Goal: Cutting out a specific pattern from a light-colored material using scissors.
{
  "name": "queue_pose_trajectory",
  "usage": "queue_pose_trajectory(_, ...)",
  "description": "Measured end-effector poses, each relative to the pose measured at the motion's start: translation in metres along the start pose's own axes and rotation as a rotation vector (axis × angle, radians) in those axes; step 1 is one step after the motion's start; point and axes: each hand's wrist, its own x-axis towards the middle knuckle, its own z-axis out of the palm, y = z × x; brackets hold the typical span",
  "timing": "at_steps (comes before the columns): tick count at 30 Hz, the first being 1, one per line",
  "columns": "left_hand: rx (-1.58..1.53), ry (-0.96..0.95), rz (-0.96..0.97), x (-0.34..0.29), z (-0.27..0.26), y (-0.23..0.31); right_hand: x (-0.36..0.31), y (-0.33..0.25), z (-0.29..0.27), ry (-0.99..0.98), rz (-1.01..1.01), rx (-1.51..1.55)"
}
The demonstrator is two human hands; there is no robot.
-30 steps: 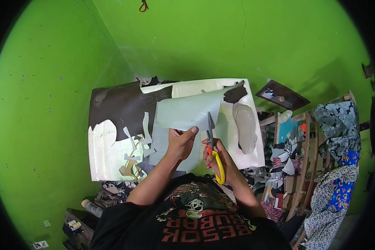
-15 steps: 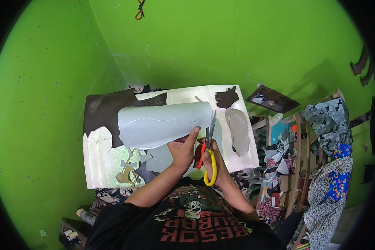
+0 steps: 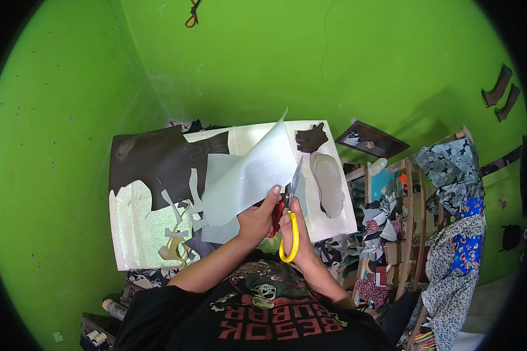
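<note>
Left hand (image 3: 256, 222) pinches a pale sheet (image 3: 249, 181) (partly hiding grey material (image 3: 221, 232)); right hand (image 3: 304, 238) grips scissors (image 3: 288, 200) near sole-shaped pieces (image 3: 328, 184)

**Bright Green Walls (image 3: 240, 64)**

Two green walls meet in a corner (image 3: 144, 64). The left one has little dark dots (image 3: 72, 117); the back one has a thin crack (image 3: 325, 41) and a soft shadow (image 3: 432, 112). A pale worktop (image 3: 334, 225) stands near them. On the right, a wooden rack (image 3: 410, 205) is full of scraps (image 3: 386, 206), and speckled cloth (image 3: 451, 292) hangs beside it.
</note>
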Motion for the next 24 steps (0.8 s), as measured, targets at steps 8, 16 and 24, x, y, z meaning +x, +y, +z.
queue_pose_trajectory(8, 0.12, -0.033, 0.083, 0.008, -0.005, 0.003, 0.005, -0.001, 0.014, 0.026, -0.085, -0.108)
queue_pose_trajectory(16, 0.268, -0.181, -0.037, 0.013, -0.017, -0.001, 0.009, -0.001, 0.017, 0.06, -0.114, -0.201)
queue_pose_trajectory(24, 0.042, -0.316, -0.302, 0.014, -0.018, 0.001, 0.012, 0.005, 0.019, 0.112, -0.15, -0.153)
